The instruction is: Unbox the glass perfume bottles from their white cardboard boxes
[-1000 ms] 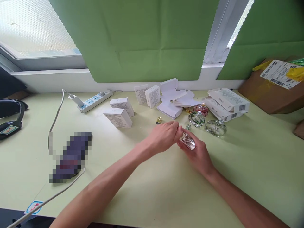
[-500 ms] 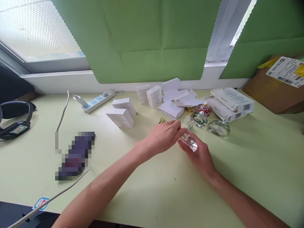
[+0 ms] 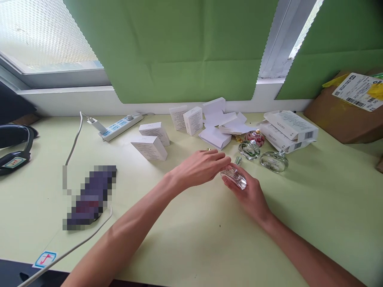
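A clear glass perfume bottle (image 3: 236, 177) lies tilted in my right hand (image 3: 249, 193), whose fingers and thumb close around its sides. Its silvery neck (image 3: 238, 160) points away from me. My left hand (image 3: 203, 167) reaches across to the bottle's left edge, fingers together and bent down over it; the thumb is mostly hidden. Just behind the left hand's knuckles a small gold cap (image 3: 208, 150) peeks out. Beyond the right hand stand a greenish glass bottle (image 3: 249, 150), a pink bottle (image 3: 255, 137) and another clear bottle (image 3: 274, 162).
Several white printed boxes (image 3: 149, 148) stand at the back, beside opened white packaging (image 3: 215, 135). More boxes (image 3: 291, 129) are stacked right. A brown carton (image 3: 344, 115) sits far right. Left are a power strip (image 3: 121, 126), blurred dark phone-like object (image 3: 91, 197), cable (image 3: 74, 249) and headphones (image 3: 18, 157).
My left hand has turned flatter, its fingers stretching further over the bottle's edge and covering more of the gold cap. The right hand keeps its hold. The view has shifted slightly.
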Motion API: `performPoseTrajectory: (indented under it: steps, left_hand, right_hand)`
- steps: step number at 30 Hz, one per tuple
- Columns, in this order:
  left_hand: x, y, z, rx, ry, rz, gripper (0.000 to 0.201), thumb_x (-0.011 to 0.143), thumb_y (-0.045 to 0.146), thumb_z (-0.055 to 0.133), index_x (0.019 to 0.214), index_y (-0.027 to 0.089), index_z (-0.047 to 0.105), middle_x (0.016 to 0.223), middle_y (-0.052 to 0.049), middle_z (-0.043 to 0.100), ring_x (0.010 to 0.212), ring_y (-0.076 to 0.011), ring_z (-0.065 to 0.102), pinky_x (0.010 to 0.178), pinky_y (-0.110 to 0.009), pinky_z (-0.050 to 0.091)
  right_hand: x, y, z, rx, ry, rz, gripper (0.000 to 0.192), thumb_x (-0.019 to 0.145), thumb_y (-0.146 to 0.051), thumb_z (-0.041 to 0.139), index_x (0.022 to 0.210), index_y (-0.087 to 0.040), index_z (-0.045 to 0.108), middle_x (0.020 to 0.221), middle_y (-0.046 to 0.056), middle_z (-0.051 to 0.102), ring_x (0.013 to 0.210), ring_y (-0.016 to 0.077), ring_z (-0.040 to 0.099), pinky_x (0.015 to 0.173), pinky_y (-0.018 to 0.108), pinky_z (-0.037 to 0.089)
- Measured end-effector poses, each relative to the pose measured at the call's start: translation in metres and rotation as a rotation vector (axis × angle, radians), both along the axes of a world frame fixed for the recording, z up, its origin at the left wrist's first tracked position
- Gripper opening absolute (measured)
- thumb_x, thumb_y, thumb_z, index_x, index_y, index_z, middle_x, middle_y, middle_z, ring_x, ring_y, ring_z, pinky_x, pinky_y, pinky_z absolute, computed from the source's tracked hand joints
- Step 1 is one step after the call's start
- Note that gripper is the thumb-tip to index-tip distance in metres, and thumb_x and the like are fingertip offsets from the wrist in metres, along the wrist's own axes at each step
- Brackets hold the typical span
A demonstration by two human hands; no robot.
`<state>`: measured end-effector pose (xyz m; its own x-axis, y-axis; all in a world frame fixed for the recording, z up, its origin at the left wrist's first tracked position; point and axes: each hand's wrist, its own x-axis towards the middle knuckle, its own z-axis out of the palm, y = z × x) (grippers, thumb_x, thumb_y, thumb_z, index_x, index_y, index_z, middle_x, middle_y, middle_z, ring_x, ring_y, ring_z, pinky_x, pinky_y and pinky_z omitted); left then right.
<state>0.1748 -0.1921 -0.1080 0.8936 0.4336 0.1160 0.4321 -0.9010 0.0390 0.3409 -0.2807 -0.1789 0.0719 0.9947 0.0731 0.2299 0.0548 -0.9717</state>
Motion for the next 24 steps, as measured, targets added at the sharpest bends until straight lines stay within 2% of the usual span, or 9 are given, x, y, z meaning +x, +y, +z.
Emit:
performPoseTrajectory:
  steps: [5, 8, 11, 13, 15, 17, 20, 22, 24]
  left_hand:
    - [0.005, -0.004, 0.002, -0.102, -0.048, 0.096, 0.035, 0.105, 0.037, 0.022, 0.080, 0.020, 0.040, 0.076, -0.002, 0.052, 0.060, -0.0141, 0.044, 0.054, -0.031, 0.028]
    - [0.000, -0.001, 0.014, -0.253, -0.191, 0.202, 0.036, 0.105, 0.039, 0.020, 0.078, 0.021, 0.036, 0.072, 0.001, 0.047, 0.058, -0.0129, 0.038, 0.058, -0.029, 0.032]
    - [-0.010, 0.006, 0.020, -0.412, -0.317, 0.270, 0.035, 0.104, 0.043, 0.023, 0.083, 0.021, 0.041, 0.078, 0.000, 0.052, 0.067, -0.0135, 0.046, 0.063, -0.028, 0.037]
    - [-0.014, 0.013, 0.013, -0.489, -0.290, 0.324, 0.035, 0.103, 0.045, 0.030, 0.085, 0.020, 0.048, 0.080, -0.002, 0.057, 0.072, -0.0151, 0.051, 0.064, -0.028, 0.039]
    - [-0.013, 0.018, -0.004, -0.547, -0.233, 0.429, 0.032, 0.099, 0.046, 0.039, 0.089, 0.020, 0.055, 0.079, -0.003, 0.061, 0.074, -0.0169, 0.054, 0.064, -0.029, 0.040]
    - [-0.009, 0.022, -0.022, -0.592, -0.239, 0.531, 0.031, 0.098, 0.045, 0.044, 0.109, 0.019, 0.058, 0.089, -0.005, 0.065, 0.078, -0.0181, 0.058, 0.066, -0.029, 0.043]
    - [-0.006, 0.026, -0.032, -0.544, -0.340, 0.584, 0.051, 0.097, 0.043, 0.046, 0.142, 0.020, 0.038, 0.119, -0.010, 0.062, 0.084, -0.0170, 0.060, 0.071, -0.028, 0.046]
    - [-0.011, 0.028, -0.018, -0.410, -0.406, 0.594, 0.052, 0.098, 0.042, 0.044, 0.145, 0.022, 0.036, 0.126, -0.010, 0.059, 0.083, -0.0155, 0.059, 0.074, -0.029, 0.046]
    - [-0.027, 0.031, 0.008, -0.246, -0.422, 0.599, 0.045, 0.098, 0.043, 0.043, 0.139, 0.024, 0.044, 0.122, -0.007, 0.061, 0.083, -0.0156, 0.058, 0.080, -0.031, 0.045]
  right_hand:
    - [0.001, -0.001, 0.001, 0.063, -0.092, -0.020, 0.038, 0.088, -0.044, 0.063, 0.121, -0.024, 0.062, 0.088, 0.003, 0.068, 0.069, 0.0179, 0.060, 0.063, 0.030, 0.050]
    - [0.003, -0.001, 0.000, 0.039, -0.069, -0.055, 0.041, 0.088, -0.046, 0.063, 0.123, -0.024, 0.062, 0.101, 0.005, 0.072, 0.079, 0.0206, 0.065, 0.071, 0.033, 0.054]
    - [0.004, 0.001, -0.003, -0.002, 0.042, -0.122, 0.045, 0.086, -0.047, 0.066, 0.126, -0.025, 0.060, 0.116, 0.006, 0.071, 0.092, 0.0231, 0.068, 0.080, 0.037, 0.057]
    - [0.004, 0.003, -0.003, 0.016, 0.128, -0.179, 0.047, 0.085, -0.047, 0.068, 0.126, -0.026, 0.060, 0.122, 0.006, 0.069, 0.098, 0.0237, 0.068, 0.086, 0.039, 0.057]
    - [0.004, 0.004, 0.000, 0.060, 0.177, -0.221, 0.047, 0.084, -0.044, 0.070, 0.126, -0.027, 0.059, 0.123, 0.005, 0.069, 0.104, 0.0231, 0.068, 0.089, 0.038, 0.057]
    - [0.006, 0.004, 0.003, 0.092, 0.196, -0.229, 0.045, 0.084, -0.042, 0.071, 0.125, -0.028, 0.058, 0.123, 0.004, 0.070, 0.106, 0.0216, 0.068, 0.090, 0.036, 0.056]
    - [0.009, 0.004, 0.007, 0.085, 0.124, -0.206, 0.043, 0.083, -0.042, 0.072, 0.122, -0.028, 0.061, 0.120, 0.004, 0.071, 0.103, 0.0209, 0.069, 0.089, 0.033, 0.055]
    - [0.012, 0.004, 0.008, 0.076, 0.009, -0.201, 0.042, 0.081, -0.044, 0.073, 0.118, -0.026, 0.064, 0.116, 0.004, 0.071, 0.100, 0.0217, 0.068, 0.086, 0.033, 0.055]
    - [0.014, 0.005, 0.007, 0.102, -0.104, -0.194, 0.039, 0.080, -0.045, 0.073, 0.112, -0.024, 0.067, 0.112, 0.005, 0.070, 0.098, 0.0221, 0.066, 0.082, 0.032, 0.054]
